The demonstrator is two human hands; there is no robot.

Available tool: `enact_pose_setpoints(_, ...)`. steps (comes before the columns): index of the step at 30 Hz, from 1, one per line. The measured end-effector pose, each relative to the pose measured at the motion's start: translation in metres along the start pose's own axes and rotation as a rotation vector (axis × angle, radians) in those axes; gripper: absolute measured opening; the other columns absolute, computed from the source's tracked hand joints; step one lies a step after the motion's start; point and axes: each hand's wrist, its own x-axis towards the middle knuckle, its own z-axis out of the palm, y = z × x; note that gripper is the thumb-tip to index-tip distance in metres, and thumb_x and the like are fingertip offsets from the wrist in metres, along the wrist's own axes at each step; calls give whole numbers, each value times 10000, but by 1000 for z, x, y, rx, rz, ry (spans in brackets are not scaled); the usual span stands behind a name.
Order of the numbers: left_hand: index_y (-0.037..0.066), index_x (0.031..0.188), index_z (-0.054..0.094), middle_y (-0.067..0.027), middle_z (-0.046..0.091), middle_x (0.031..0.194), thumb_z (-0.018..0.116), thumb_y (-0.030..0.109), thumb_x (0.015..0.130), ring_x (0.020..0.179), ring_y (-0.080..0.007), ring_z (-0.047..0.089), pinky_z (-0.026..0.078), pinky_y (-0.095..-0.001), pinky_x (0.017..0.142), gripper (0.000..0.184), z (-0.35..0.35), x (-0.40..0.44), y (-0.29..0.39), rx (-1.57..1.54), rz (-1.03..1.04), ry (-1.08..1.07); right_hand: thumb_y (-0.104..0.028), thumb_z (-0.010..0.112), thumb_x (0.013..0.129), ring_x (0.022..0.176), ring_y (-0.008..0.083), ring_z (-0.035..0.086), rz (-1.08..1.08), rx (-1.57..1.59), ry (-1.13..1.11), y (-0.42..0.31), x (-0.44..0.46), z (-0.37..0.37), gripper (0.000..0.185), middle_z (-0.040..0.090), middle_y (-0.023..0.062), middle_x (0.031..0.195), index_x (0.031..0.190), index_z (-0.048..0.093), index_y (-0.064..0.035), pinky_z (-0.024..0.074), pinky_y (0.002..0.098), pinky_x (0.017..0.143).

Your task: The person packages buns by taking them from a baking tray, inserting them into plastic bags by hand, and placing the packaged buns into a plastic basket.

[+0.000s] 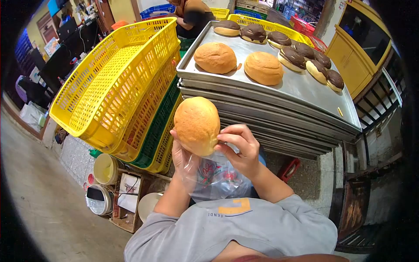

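A round golden-brown bun (pixel 197 124) is held up in front of my chest. My left hand (pixel 180 155) grips it from below and the left, most of its fingers hidden behind the bun. At the bun's lower right edge, the thumb and fingertips of my right hand (pixel 241 147) pinch its side. A clear plastic bag (pixel 218 174) with red and green print lies below the bun, near my left wrist and lap. Two more plain buns, one on the left (pixel 215 57) and one on the right (pixel 263 68), rest on the metal tray (pixel 244 46) ahead.
Several chocolate-topped buns (pixel 293 58) sit along the tray's far and right sides, above a stack of trays (pixel 270 115). Yellow crates (pixel 118 83) are stacked at left. Buckets (pixel 104 169) and a wooden box (pixel 128 192) stand on the floor. Another person (pixel 192 17) is behind.
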Motion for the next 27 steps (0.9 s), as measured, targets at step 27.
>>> enact_pose_setpoints(27, 48, 1265, 407, -134, 474, 1257, 582, 406, 817, 1141, -295, 468, 384, -487, 961, 599, -1, -7, -5, 19, 3, 41, -64, 700, 731, 863, 182, 568, 280, 326, -34, 4, -14, 1, 250, 551, 106, 917, 940, 574, -12, 481, 278, 716)
